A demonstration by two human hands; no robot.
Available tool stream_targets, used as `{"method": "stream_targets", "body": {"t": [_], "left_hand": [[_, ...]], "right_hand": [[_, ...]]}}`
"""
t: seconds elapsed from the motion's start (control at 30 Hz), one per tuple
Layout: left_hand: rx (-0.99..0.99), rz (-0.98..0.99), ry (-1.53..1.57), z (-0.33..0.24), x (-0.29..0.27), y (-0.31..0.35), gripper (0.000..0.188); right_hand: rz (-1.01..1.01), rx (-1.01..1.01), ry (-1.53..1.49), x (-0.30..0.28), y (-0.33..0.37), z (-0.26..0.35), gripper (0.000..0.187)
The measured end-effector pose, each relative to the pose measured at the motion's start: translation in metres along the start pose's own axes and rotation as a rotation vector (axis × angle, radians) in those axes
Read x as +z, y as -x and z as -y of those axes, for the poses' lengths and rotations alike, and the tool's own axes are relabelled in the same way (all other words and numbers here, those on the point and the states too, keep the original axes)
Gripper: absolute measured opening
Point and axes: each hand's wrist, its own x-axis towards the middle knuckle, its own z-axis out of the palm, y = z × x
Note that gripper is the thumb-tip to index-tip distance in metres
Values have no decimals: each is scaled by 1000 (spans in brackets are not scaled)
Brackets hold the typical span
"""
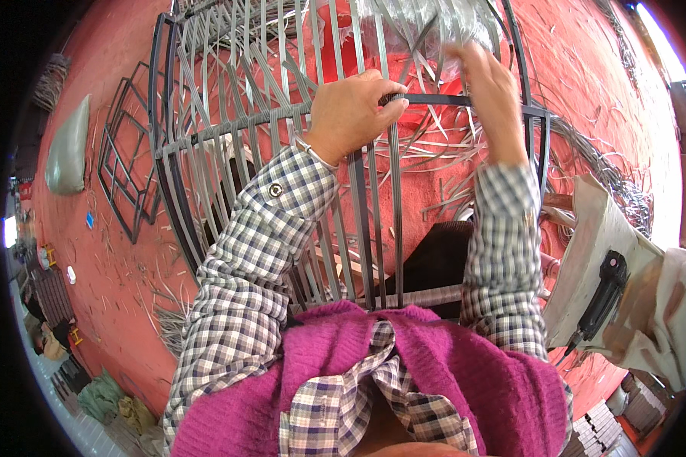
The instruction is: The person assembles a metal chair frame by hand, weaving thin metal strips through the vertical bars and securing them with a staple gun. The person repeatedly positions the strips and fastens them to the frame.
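In front of me stands a dark metal frame point(540, 152) with flat grey plastic strips point(282, 53) running lengthwise across it. Several strips are wrapped round its crossbar point(443, 99) on the left; the crossbar's right stretch is bare. My left hand point(351, 114) is closed at the middle of the crossbar, thumb and fingers pinching a grey strip where it loops over the bar. Farther right, my right hand point(489, 91) is raised over the bare stretch, its fingers smeared by motion. Whether it holds a strip cannot be made out.
Loose strips litter the red floor point(114, 282). A bundle of strips point(613, 179) lies at right, near a black power tool point(602, 293) on a pale cloth-covered surface point(568, 305). Clear plastic wrap point(442, 23) lies beyond the frame. Another black metal frame point(133, 152) lies left.
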Motion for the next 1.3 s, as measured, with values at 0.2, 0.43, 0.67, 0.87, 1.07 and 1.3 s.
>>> {"method": "stream_targets", "body": {"t": [0.2,0.43,0.67,0.87,1.07,1.3], "left_hand": [[-50,97,7,0,-1,-4,27],[-80,143,-76,2,-1,-11,34],[-136,222,-82,0,-4,-14,38],[-138,92,11,-6,-6,-7,24],[86,-48,81,-4,-3,-3,27],[-43,75,-25,-12,3,-6,25]], "right_hand": [[58,312,-2,60,60,-15,26],[115,234,-69,62,78,-5,26],[27,239,-707,40,71,25,34],[44,-178,-142,18,3,25,26],[719,-445,629,63,-81,-51,33],[-19,84,50,-5,37,5,27]]}}
